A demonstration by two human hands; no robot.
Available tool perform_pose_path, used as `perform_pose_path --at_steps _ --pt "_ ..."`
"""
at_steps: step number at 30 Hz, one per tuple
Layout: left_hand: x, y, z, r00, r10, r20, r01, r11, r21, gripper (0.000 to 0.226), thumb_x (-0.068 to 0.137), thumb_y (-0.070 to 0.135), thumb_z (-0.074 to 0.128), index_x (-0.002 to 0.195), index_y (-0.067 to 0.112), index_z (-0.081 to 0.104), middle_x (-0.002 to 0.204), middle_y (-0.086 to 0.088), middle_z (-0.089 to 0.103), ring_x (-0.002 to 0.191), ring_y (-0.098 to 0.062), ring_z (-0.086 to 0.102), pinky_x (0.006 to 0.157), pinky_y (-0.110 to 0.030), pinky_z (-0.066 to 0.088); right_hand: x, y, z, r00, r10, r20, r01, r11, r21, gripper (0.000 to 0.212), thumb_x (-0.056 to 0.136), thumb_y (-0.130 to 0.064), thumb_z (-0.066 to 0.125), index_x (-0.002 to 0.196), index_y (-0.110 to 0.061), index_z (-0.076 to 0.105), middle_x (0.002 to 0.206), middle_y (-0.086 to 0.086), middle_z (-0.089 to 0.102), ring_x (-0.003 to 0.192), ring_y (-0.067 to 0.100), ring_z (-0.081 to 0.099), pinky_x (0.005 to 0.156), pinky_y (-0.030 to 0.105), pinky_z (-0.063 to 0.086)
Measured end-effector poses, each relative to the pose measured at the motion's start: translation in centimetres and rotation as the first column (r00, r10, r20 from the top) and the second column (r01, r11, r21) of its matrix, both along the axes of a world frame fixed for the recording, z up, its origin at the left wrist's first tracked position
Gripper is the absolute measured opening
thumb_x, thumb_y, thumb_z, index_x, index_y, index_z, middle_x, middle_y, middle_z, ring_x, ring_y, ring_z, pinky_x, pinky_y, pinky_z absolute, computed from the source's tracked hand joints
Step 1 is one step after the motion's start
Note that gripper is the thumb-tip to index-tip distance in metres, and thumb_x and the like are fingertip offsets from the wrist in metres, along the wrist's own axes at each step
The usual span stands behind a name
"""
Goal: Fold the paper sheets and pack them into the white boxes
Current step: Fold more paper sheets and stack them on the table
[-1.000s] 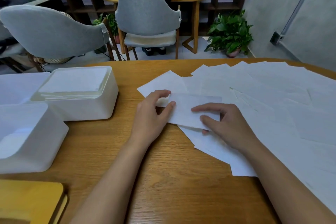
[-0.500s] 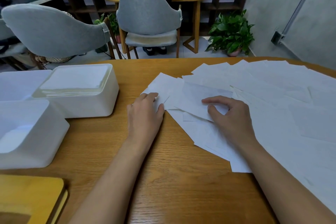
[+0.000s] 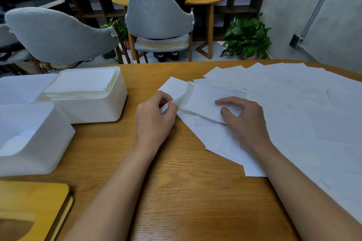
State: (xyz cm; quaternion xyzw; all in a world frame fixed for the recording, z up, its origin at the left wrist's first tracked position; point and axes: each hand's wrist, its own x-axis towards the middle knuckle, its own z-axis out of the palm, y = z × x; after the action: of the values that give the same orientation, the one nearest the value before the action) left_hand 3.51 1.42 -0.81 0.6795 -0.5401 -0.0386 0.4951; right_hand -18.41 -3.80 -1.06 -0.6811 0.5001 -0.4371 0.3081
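We see a wooden tabletop (image 3: 186, 191), its grain plain under a smooth, faintly shiny finish. The paper sheets (image 3: 293, 103) are thin, matt white and softly creased. The white boxes (image 3: 94, 111) look like smooth plastic with a dull satin surface. The chairs (image 3: 158, 17) beyond wear grey, finely rough cloth on wooden legs.

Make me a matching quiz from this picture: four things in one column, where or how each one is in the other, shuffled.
1 left hand
2 right hand
3 far white box
4 yellow case

A holds stacked sheets
B pinching the corner of a loose sheet
C near-left edge of the table
D pressing down a folded sheet

Pairs: 1-B, 2-D, 3-A, 4-C
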Motion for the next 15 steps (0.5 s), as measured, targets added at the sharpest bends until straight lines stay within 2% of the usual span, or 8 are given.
perform_pose_path --at_steps 3,5,8,10,12,15 --pt "-0.3 0.4 0.5 0.991 -0.042 -0.129 0.032 0.996 -0.078 0.015 0.088 0.007 0.066 0.093 0.016 0.077 0.079 0.010 0.071 0.075 -0.015 0.063 0.065 -0.027 0.048 0.0 0.0 0.2 0.999 -0.040 0.014 0.040 0.999 -0.011 0.026 0.094 -0.010 0.067 0.107 -0.026 0.081 0.113 -0.017 0.074 0.098 -0.021 0.057 0.079 -0.004 0.038" --pt "-0.1 0.4 0.7 0.978 -0.068 -0.197 0.046 0.993 -0.113 0.019 0.086 0.011 0.062 0.090 0.017 0.079 0.075 0.010 0.072 0.074 -0.014 0.063 0.066 -0.024 0.047 0.0 -0.1 0.3 0.999 -0.048 0.027 0.048 0.999 -0.006 0.025 0.094 -0.010 0.068 0.110 -0.025 0.081 0.114 -0.015 0.074 0.095 -0.021 0.058 0.077 -0.003 0.039" --pt "0.0 0.4 0.9 0.911 -0.190 -0.366 0.164 0.981 -0.102 0.024 0.087 0.014 0.056 0.086 0.016 0.080 0.082 0.006 0.075 0.078 -0.016 0.063 0.068 -0.020 0.045 0.0 -0.1 0.2 0.999 -0.039 0.035 0.038 0.999 0.008 0.022 0.095 -0.014 0.069 0.111 -0.026 0.080 0.116 -0.017 0.074 0.100 -0.022 0.057 0.081 -0.005 0.036" --pt "-0.2 0.5 1.0 0.857 -0.244 -0.453 0.224 0.970 -0.098 0.025 0.085 0.015 0.055 0.083 0.011 0.079 0.086 0.004 0.076 0.081 -0.011 0.063 0.069 -0.017 0.045 0.0 -0.1 0.1 0.999 -0.031 0.045 0.030 0.999 0.019 0.020 0.096 -0.019 0.070 0.111 -0.027 0.080 0.116 -0.019 0.074 0.106 -0.021 0.056 0.086 -0.006 0.035" --pt "-0.2 0.5 1.2 0.765 -0.291 -0.575 0.282 0.953 -0.108 0.024 0.082 0.015 0.054 0.078 0.010 0.077 0.085 0.002 0.075 0.080 -0.008 0.064 0.065 -0.019 0.048 0.0 -0.1 0.1 0.999 -0.013 0.046 0.012 1.000 0.019 0.018 0.097 -0.025 0.071 0.112 -0.028 0.080 0.116 -0.020 0.074 0.110 -0.019 0.057 0.087 -0.006 0.035" --pt "-0.2 0.6 2.0 0.543 -0.360 -0.759 0.393 0.907 -0.148 0.023 0.076 0.015 0.052 0.067 0.016 0.074 0.082 0.002 0.070 0.073 -0.011 0.062 0.056 -0.024 0.045 0.2 0.1 0.4 0.998 0.040 0.048 -0.040 0.999 0.016 0.020 0.098 -0.038 0.070 0.114 -0.030 0.079 0.118 -0.019 0.074 0.118 -0.008 0.060 0.092 -0.001 0.039"
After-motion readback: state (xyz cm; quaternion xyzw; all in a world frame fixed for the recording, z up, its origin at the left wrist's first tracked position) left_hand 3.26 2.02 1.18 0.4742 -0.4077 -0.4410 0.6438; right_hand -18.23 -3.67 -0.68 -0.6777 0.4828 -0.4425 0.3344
